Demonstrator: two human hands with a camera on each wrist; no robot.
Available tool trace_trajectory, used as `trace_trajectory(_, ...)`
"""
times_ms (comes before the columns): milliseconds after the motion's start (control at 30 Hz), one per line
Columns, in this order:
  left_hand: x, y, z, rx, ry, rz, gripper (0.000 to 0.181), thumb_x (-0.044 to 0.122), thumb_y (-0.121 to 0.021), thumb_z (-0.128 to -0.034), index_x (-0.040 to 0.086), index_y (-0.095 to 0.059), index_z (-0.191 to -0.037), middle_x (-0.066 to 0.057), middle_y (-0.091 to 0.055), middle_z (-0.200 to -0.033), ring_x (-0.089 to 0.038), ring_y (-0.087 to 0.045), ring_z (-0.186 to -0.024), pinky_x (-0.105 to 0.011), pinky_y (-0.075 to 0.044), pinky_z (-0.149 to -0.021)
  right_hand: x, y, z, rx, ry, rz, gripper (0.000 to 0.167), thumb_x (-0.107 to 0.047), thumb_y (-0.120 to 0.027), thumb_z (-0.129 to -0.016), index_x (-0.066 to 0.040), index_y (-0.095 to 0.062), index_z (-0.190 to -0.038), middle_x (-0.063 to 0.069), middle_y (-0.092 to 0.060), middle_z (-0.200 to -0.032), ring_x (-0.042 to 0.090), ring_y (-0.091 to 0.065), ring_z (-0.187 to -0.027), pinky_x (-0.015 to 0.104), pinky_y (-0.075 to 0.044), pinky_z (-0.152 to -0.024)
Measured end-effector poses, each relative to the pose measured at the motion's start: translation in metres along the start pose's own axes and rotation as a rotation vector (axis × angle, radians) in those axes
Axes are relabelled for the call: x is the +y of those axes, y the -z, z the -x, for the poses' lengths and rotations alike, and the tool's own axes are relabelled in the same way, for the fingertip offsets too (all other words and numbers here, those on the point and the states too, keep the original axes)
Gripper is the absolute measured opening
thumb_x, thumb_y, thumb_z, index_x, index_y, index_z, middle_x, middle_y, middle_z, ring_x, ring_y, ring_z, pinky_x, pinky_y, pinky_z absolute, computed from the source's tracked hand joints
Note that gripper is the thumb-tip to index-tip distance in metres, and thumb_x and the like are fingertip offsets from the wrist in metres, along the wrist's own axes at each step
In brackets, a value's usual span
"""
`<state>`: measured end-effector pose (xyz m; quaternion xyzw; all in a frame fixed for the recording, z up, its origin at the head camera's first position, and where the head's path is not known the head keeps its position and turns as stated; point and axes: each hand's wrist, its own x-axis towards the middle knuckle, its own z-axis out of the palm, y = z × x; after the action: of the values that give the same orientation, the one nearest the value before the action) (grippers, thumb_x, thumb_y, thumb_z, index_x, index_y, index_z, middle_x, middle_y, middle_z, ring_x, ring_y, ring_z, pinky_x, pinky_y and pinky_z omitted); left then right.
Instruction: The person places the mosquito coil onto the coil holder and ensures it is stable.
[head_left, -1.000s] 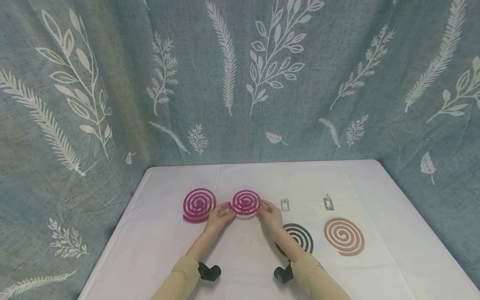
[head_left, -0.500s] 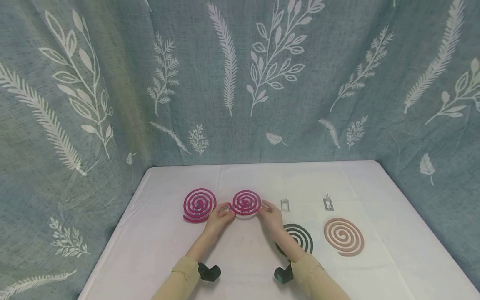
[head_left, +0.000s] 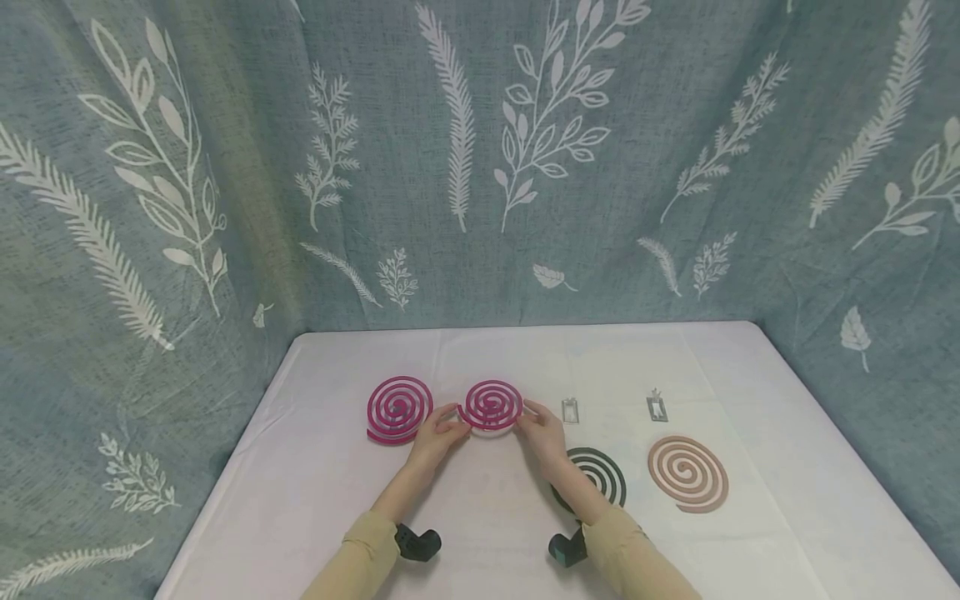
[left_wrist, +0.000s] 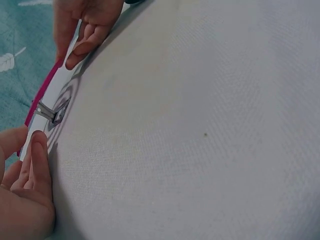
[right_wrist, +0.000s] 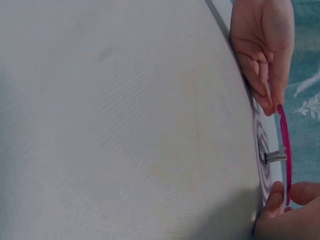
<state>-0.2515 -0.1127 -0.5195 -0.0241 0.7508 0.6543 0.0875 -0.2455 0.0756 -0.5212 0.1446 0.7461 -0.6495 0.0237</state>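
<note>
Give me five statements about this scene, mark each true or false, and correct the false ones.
1. The left hand and right hand hold one magenta coil. True.
2. No gap shows beneath the held coil. False: it is raised above the tablecloth, with a metal stand between them.
3. The right forearm crosses over the dark green coil in the head view. True.
4. Only one magenta coil is in view. False: a second magenta coil sits left of the left hand.
5. No hand touches the tan coil. True.
</note>
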Motion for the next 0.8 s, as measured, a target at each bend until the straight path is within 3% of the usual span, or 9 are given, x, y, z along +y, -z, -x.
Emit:
trace_trajectory(267,-0.0007,-0.0005,-0.001,0.012,0.031,0.056,0.056,0.01,-0.062,-0.0892,0.0,-0.04,-0.14,-0.018,-0.069,-0.104,-0.02,-0.068,-0.093,-0.036,-0.05,-0.096,-0.0017,0.0006,-0.0005,-0.012,-0.008,0.008,0.047,-0.013,-0.053,-0.094,0.0,-0.044,-0.138,0.023,-0.061,-0.122,0.034,-0.058,-0.115,0.046,-0.043,-0.103)
trace_trajectory(500,-0.0015,-0.0015,0.0014,0.019,-0.018,0.082,0.054,0.006,-0.061,-0.0895,-0.005,-0.04,-0.138,-0.016,-0.069,-0.096,-0.021,-0.069,-0.089,-0.031,-0.053,-0.09,-0.0021,0.0037,0.0002,-0.024,-0.019,0.014,0.048,-0.014,-0.054,-0.093,-0.002,-0.045,-0.138,0.021,-0.063,-0.118,0.032,-0.06,-0.112,0.046,-0.044,-0.102)
trace_trajectory(800,0.0011,-0.0022,0.0064,0.013,-0.035,0.075,0.053,0.005,-0.061,-0.0891,-0.005,-0.04,-0.137,-0.009,-0.071,-0.088,-0.02,-0.07,-0.088,-0.028,-0.054,-0.088,-0.0057,0.0062,0.004,-0.037,-0.041,-0.002,0.049,-0.013,-0.055,-0.092,-0.002,-0.044,-0.139,0.022,-0.061,-0.119,0.033,-0.06,-0.112,0.047,-0.045,-0.101)
